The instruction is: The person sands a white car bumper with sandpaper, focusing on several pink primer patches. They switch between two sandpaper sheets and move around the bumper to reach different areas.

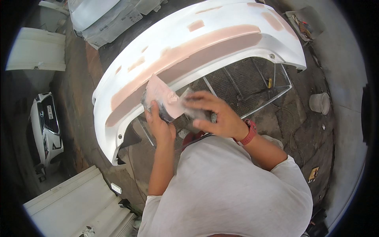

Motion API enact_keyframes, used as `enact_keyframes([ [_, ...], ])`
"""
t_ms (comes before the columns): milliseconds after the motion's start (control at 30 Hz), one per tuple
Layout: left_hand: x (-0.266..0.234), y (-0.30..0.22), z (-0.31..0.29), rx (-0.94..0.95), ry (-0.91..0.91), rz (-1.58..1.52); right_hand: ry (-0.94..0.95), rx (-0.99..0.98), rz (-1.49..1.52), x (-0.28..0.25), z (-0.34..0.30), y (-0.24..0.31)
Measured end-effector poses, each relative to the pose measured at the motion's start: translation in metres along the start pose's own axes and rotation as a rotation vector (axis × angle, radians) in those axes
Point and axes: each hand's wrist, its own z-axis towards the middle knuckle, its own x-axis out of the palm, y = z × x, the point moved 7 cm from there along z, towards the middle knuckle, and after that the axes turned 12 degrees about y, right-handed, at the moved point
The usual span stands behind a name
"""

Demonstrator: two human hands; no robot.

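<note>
My left hand (161,128) is closed around the edge of a putty board (162,93), a flat piece covered with pink filler, with a small raised lump near its right side. Close beside it, my right hand (215,114) grips a flat grey putty spreader (192,104), smeared by motion, so its exact shape is unclear. The spreader is at the board's right edge; whether they touch I cannot tell. Just beyond both hands lies a large white car bumper (158,39), curved away from me, with a long pink filler band (197,47) and several smaller pink patches.
A metal mesh stand (244,85) supports the bumper. To the right are a white bucket (319,103) and a grey wall (347,79). Another bumper with a dark grille (48,112) stands at the left. Wrapped parts (112,23) lie at the far left, white panels (79,201) near left.
</note>
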Motion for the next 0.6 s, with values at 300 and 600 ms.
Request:
enact_keyframes([
  [300,-0.051,0.005,-0.014,-0.138,-0.087,-0.187,0.009,0.033,-0.885,-0.022,0.001,-0.002],
  [600,-0.074,-0.009,-0.026,-0.207,-0.031,-0.141,-1.030,0.043,-0.412,-0.082,0.033,-0.058],
])
